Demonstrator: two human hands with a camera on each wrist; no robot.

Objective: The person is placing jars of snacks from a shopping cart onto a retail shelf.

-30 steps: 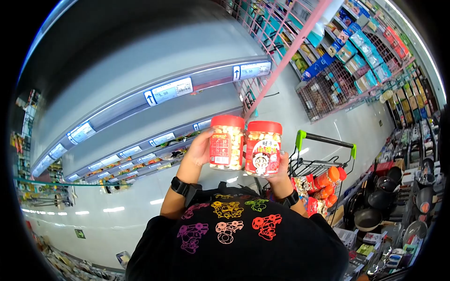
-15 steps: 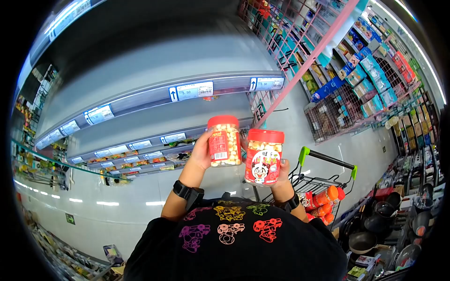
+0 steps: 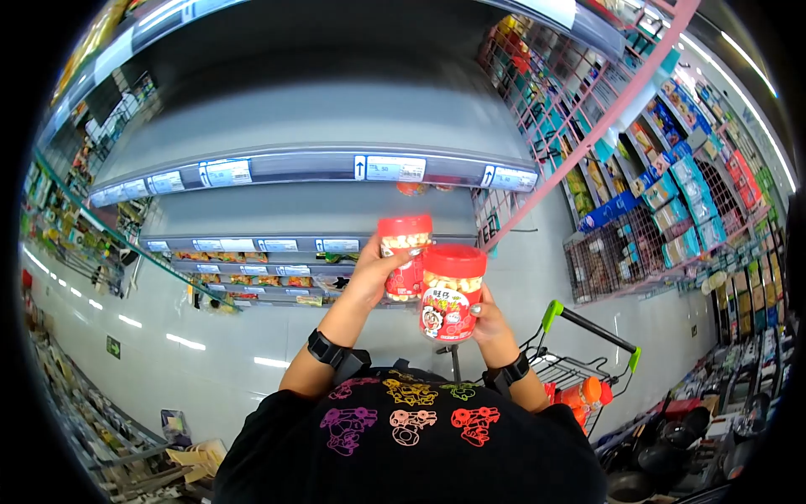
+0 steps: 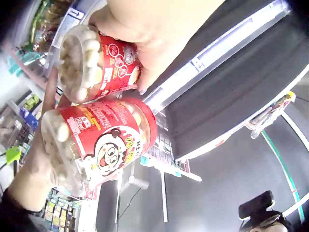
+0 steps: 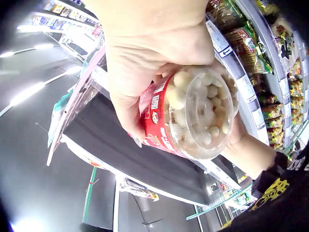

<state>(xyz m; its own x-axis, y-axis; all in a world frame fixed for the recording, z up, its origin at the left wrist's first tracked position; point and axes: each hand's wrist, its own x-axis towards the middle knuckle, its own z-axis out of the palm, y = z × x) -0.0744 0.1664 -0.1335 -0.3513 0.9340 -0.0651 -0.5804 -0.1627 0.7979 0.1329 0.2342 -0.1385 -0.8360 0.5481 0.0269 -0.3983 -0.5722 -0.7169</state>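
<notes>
My left hand [image 3: 374,270] grips a clear plastic jar [image 3: 403,277] with a red lid and red label, full of small pale round balls. Its thumb lies across the jar's front. A matching jar [image 3: 452,304], with a cartoon face on its label, is in my right hand [image 3: 494,322], fingers curled round its side. In the head view this right-hand jar overlaps the left one and stands nearer my body. Both are upright before my chest. The clear base of the right-hand jar [image 5: 208,113] shows in the right wrist view, where most of the other jar is hidden.
Wide grey shelves [image 3: 319,210] with price tags stand ahead; lower ones hold packaged snacks. A shopping cart [image 3: 579,344] with orange-lidded jars [image 3: 581,391] is at my right. Pink wire mesh racks [image 3: 579,160] rise beyond it. Pans [image 3: 672,445] lie at the lower right.
The two jars have gone from side by side to overlapping, the right-hand one shifting left in front of the other. The shelves sit lower and farther right in the head view. Both grips persist.
</notes>
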